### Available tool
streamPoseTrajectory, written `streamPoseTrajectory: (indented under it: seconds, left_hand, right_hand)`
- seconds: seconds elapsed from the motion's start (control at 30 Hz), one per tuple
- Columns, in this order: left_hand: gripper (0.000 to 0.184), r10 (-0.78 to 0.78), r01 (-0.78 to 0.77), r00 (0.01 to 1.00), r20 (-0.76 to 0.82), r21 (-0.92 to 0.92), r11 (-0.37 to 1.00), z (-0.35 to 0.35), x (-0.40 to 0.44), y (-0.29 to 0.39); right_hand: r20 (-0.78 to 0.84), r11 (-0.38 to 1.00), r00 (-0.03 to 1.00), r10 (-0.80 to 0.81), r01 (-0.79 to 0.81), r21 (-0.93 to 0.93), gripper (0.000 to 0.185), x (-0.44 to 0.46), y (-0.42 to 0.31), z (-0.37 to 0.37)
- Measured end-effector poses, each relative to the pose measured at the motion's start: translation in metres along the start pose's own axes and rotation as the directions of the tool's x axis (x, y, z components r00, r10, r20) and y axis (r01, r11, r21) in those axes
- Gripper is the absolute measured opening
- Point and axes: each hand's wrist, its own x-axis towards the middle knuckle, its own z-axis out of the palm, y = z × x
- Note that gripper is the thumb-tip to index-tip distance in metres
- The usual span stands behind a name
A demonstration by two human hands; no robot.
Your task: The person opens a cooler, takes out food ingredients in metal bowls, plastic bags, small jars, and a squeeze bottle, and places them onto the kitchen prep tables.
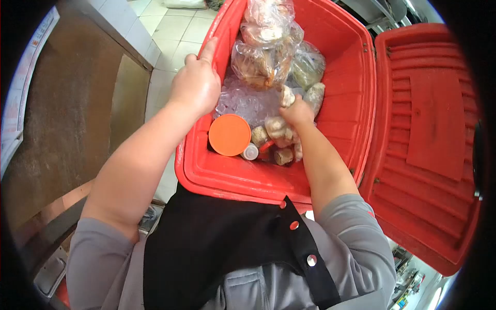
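One brown panel [57, 103] stands left of the red cooler [343, 119], with floor tiles [175, 54] showing between. On the cooler's left rim rests the left hand [199, 85], index finger stretched along the edge, the others partly hidden; how firmly it grips, I cannot tell. An orange tub [230, 135] sits in the cooler's near left corner, with ice [247, 106] beyond it. A capped bottle [250, 152] touches the tub's right side. Brown-filled bag [256, 64] lies toward the cooler's far end. Nearer, a lumpy bag [279, 130] lies just below the right hand [298, 111], which is closed on a pale bundle [288, 96] inside the cooler. Farther right is a green bag [308, 66]. The lid [436, 124] hangs open along the cooler's right side.
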Motion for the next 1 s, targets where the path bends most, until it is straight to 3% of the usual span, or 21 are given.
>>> streamPoseTrajectory:
  seconds: [0.1,0.2,0.27,0.33,0.43,0.5,0.57,0.63,0.67,0.7,0.77,0.8,0.83,0.9,1.0]
  left_hand:
    - [0.068,0.002,-0.001,1.000,-0.010,0.020,1.000,-0.003,0.001,0.003]
    - [0.068,0.010,-0.010,1.000,-0.010,0.030,1.000,-0.002,0.002,0.001]
    - [0.067,-0.004,0.004,1.000,-0.003,0.031,1.000,-0.001,0.003,0.001]
    - [0.067,-0.014,0.013,1.000,0.003,0.031,0.999,-0.004,0.000,0.004]
    - [0.069,0.017,-0.016,0.999,-0.030,0.021,1.000,0.003,0.004,-0.002]
    - [0.071,0.060,-0.061,0.998,-0.029,-0.043,0.997,0.003,0.005,-0.004]
    - [0.070,0.159,-0.162,0.986,-0.038,-0.090,0.983,0.013,0.012,-0.013]
    - [0.069,0.236,-0.237,0.972,-0.012,-0.083,0.968,0.017,0.014,-0.015]
    - [0.071,0.270,-0.272,0.961,-0.056,-0.029,0.962,0.016,0.020,-0.026]
    - [0.069,0.410,-0.413,0.892,-0.191,0.031,0.910,0.025,0.026,-0.036]
    - [0.069,0.293,-0.292,0.953,-0.077,0.020,0.956,0.016,0.019,-0.026]
    - [0.069,0.266,-0.263,0.962,-0.064,0.048,0.964,0.017,0.020,-0.024]
    - [0.070,0.227,-0.222,0.972,-0.053,0.078,0.972,0.017,0.023,-0.025]
    - [0.071,0.219,-0.215,0.975,-0.048,0.077,0.974,0.018,0.022,-0.024]
    - [0.072,0.224,-0.219,0.973,-0.055,0.093,0.971,0.016,0.018,-0.021]
  right_hand:
    - [-0.037,0.996,0.999,-0.006,0.010,0.087,0.064,0.003,0.007,-0.001]
    - [-0.036,0.946,0.999,0.026,-0.013,0.324,0.063,0.001,0.031,-0.012]
    - [-0.092,0.852,0.994,0.053,0.003,0.524,0.064,-0.018,0.039,-0.033]
    - [-0.134,0.732,0.991,-0.020,0.106,0.674,0.061,-0.023,0.056,-0.044]
    - [-0.212,0.685,0.969,-0.125,0.239,0.688,0.052,-0.096,0.049,-0.124]
    - [-0.240,0.502,0.942,-0.236,0.330,0.800,0.050,-0.149,0.057,-0.162]
    - [-0.276,0.408,0.928,-0.252,0.360,0.839,0.048,-0.217,0.061,-0.197]
    - [-0.334,0.486,0.920,-0.204,0.392,0.781,0.046,-0.279,0.073,-0.220]
    - [-0.368,0.500,0.901,-0.229,0.433,0.750,0.045,-0.305,0.082,-0.225]
    - [-0.395,0.514,0.879,-0.267,0.477,0.713,0.044,-0.328,0.097,-0.225]
    - [-0.367,0.524,0.914,-0.176,0.402,0.751,0.043,-0.387,0.119,-0.229]
    - [-0.351,0.439,0.928,-0.128,0.370,0.819,0.043,-0.408,0.135,-0.219]
    - [-0.297,0.489,0.954,-0.045,0.281,0.826,0.045,-0.433,0.155,-0.210]
    - [-0.341,0.342,0.934,0.111,0.286,0.895,0.048,-0.470,0.184,-0.195]
    - [-0.203,0.412,0.902,0.381,0.031,0.911,0.052,-0.517,0.262,-0.162]
